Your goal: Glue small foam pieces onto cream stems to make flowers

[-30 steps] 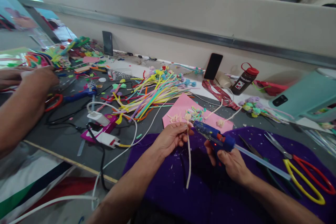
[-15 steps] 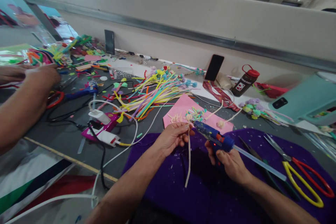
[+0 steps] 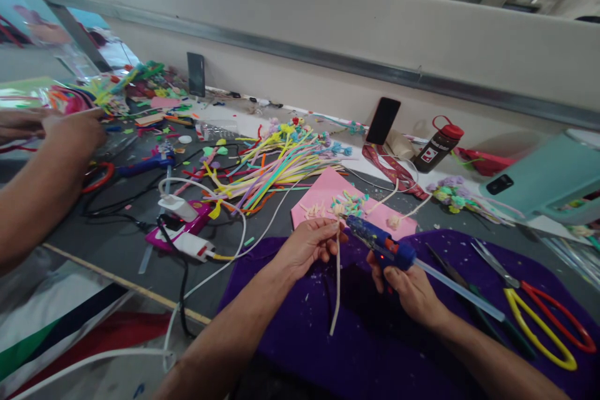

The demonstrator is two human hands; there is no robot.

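Between the thumb and fingers of my left hand point(image 3: 312, 244) is a cream pipe cleaner stem point(image 3: 337, 287), its long end hanging down over the purple cloth point(image 3: 300, 319). My right hand point(image 3: 412, 294) grips a blue hot glue gun point(image 3: 377, 240), with a red light lit on its body and a clear glue stick point(image 3: 459, 290) sticking out behind. The nozzle is at the top of the stem, just above my left fingertips; whether it touches cannot be made out. Behind them a pink sheet point(image 3: 323, 190) bears small cream and pastel pieces point(image 3: 349, 203).
Red-and-yellow-handled scissors point(image 3: 539, 319) and dark pliers point(image 3: 469, 290) lie at right. A brown bottle point(image 3: 435, 147) and a phone point(image 3: 383, 120) stand behind. Colourful pipe cleaner stems point(image 3: 276, 172) and a power strip point(image 3: 182, 231) with cords lie left. Another person's hands point(image 3: 75, 131) work at far left.
The glue stick has slid slightly forward into the glue gun. My hands stay nearly in place; the other person's hands at far left have shifted a little.
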